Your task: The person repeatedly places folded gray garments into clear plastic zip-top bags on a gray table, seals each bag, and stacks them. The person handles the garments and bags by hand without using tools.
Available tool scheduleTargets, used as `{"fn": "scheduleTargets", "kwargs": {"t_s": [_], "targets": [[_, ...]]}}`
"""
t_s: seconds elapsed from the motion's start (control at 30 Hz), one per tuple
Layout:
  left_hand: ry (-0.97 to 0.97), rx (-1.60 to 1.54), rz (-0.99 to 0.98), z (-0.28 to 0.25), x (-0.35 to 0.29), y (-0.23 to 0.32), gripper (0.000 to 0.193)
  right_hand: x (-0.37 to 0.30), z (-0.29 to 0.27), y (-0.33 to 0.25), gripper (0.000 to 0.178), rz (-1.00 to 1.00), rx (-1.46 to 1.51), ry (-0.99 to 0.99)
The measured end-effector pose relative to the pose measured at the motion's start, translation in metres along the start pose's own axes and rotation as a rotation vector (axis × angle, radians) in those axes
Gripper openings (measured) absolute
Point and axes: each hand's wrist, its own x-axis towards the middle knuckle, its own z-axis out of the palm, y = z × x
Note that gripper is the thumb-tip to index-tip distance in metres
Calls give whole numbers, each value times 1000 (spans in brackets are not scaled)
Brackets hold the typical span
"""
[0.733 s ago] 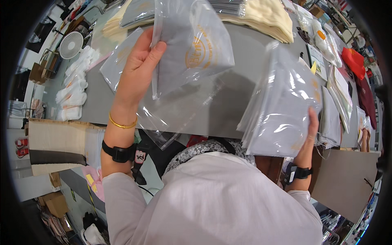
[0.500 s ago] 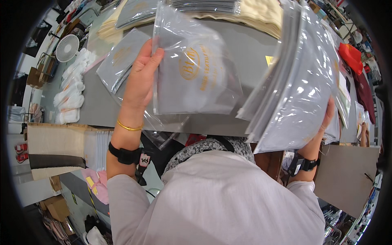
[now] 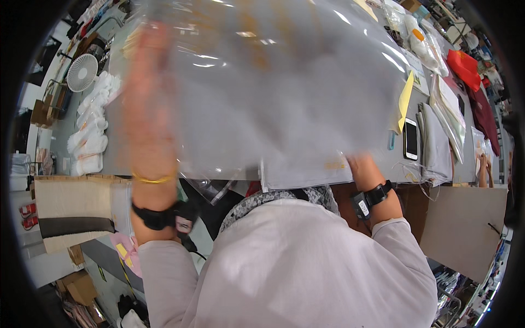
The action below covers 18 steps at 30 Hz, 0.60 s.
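Note:
A large, translucent grey plastic bag stack (image 3: pixel 273 104) with smeared gold print is raised over the table in front of me, blurred by motion. My left hand (image 3: pixel 150 82) is at the stack's left side, and motion smears its fingers. At the lower right edge of the stack, my right hand (image 3: pixel 360 161) supports it from beneath, with its fingers hidden behind the plastic. Below the stack, a flat grey bag (image 3: pixel 306 174) with gold print shows at the table's front edge, partly covered. Loose clear plastic (image 3: pixel 210 188) hangs over that edge beside my left wrist.
To the right lie a phone (image 3: pixel 410 139), a yellow paper (image 3: pixel 405 101), folded grey bags (image 3: pixel 436 136) and a red cloth (image 3: pixel 465 68). White bundles (image 3: pixel 90 128) and a fan (image 3: pixel 82 72) are at left. Another person's hand (image 3: pixel 483 169) shows at far right.
The bag stack has swung from the right to the middle, its face now spread toward me. My right hand has moved left with it; my left hand is further left. The phone has come into sight.

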Motion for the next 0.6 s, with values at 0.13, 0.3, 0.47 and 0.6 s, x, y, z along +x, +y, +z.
{"fn": "scheduleTargets", "kwargs": {"t_s": [0.13,0.3,0.47,0.6], "targets": [[-236,-162,-630,42,-79,-90,38,-1,6,13,47,90,19,-12],[-262,-145,-830,33,-127,-146,37,-4,3,14,60,187,253,47],[-187,-111,-791,29,-143,-162,37,-10,4,13,63,149,53,103],[-137,-117,-816,28,-143,-168,36,-3,6,11,59,182,-250,19]]}}
